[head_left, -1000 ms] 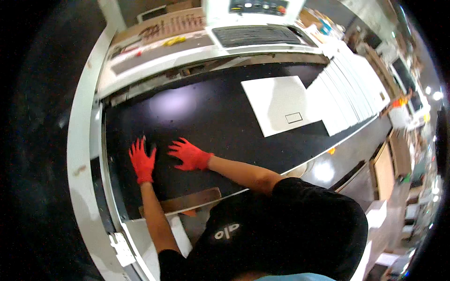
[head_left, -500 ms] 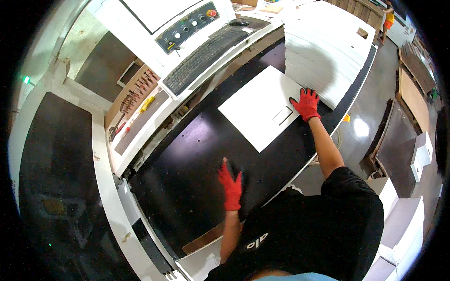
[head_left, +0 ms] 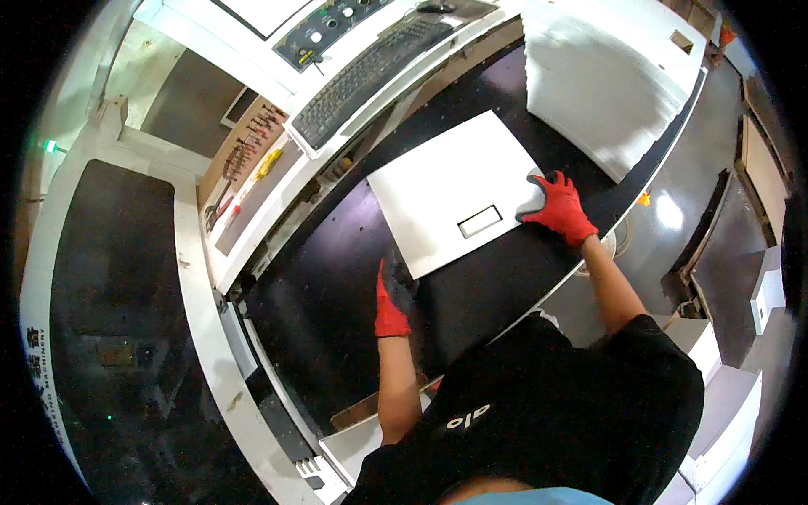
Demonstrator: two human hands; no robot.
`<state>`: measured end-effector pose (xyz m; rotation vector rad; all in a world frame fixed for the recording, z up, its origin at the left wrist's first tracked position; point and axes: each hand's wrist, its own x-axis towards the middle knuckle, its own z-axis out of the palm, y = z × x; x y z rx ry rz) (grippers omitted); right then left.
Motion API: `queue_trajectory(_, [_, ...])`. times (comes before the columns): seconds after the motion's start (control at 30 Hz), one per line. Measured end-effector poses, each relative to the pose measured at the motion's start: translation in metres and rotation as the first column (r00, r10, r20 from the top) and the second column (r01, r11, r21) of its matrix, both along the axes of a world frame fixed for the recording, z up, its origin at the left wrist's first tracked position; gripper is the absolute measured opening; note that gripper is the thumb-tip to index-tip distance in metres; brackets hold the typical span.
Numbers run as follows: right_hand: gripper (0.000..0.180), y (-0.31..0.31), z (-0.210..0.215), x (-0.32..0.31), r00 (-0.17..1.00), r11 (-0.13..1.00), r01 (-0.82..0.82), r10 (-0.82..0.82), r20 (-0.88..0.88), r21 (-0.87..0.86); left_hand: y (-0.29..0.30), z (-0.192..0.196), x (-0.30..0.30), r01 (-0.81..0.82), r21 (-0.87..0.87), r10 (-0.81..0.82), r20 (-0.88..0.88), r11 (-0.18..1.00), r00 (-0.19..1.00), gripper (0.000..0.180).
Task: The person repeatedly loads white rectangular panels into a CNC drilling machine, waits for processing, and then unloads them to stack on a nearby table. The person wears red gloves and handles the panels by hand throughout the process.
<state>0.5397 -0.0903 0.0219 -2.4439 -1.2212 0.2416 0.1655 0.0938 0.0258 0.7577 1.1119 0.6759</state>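
Note:
A square white panel (head_left: 454, 189) with a small rectangular cutout near its front edge lies on the black tabletop (head_left: 324, 303). My right hand (head_left: 560, 208), in a red glove with dark fingertips, grips the panel's right edge, thumb and fingers bent around it. My left hand (head_left: 393, 299), gloved the same way, is held open just beside the panel's near-left corner. Its dark palm faces the panel; whether the fingertips touch the corner I cannot tell.
A tall stack of white sheets (head_left: 602, 93) stands at the far right of the table. Beyond the table's far side are a keyboard (head_left: 370, 80), a control panel (head_left: 328, 34) and a rack of small tools (head_left: 244, 147). White boxes (head_left: 728, 421) sit at lower right.
The panel has turned and slid left, away from the stack. My right hand has gone from lying flat on it to gripping its edge. My left hand has moved up toward its corner.

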Motion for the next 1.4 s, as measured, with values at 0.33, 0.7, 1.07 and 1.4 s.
queue_trajectory(0.33, [0.062, -0.032, -0.067, -0.062, 0.980, 0.818, 0.025, -0.133, 0.147, 0.574, -0.071, 0.219, 0.065, 0.457, 0.603, -0.634, 0.108, 0.654, 0.765, 0.060])
queue_trajectory(0.7, [0.035, -0.071, 0.080, -0.054, 0.934, 0.513, 0.189, -0.358, 0.008, 0.837, -0.060, 0.111, 0.103, 0.475, 0.602, -0.547, -0.075, 0.641, 0.833, 0.074])
queue_trajectory(1.07, [0.039, -0.093, 0.211, 0.004, 0.943, 0.518, 0.077, -0.315, 0.106, 0.852, -0.074, -0.020, 0.103, 0.792, 0.610, 0.060, -0.790, -0.020, 0.610, 0.067])
queue_trajectory(1.4, [0.054, -0.062, 0.229, 0.021, 0.860, -0.391, 0.463, -0.019, -0.510, 0.796, -0.073, -0.031, 0.094, 0.727, 0.687, 0.034, -0.726, -0.001, 0.686, 0.058])
